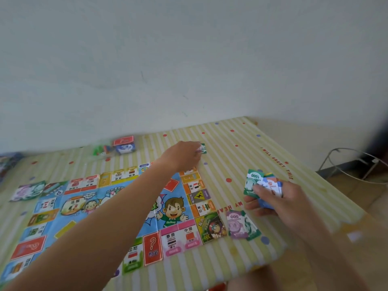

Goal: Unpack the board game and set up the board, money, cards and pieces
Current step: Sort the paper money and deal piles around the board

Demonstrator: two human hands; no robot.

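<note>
Now your left hand (184, 156) reaches across the flat, creased paper board (117, 208), its grip pinching small green notes (203, 148) just past the far edge. Your right hand (279, 198) grips a fan (260, 181) of thin paper bills right of the board. Striped cloth covers the table (231, 139), which lies bare between both hands.
</note>
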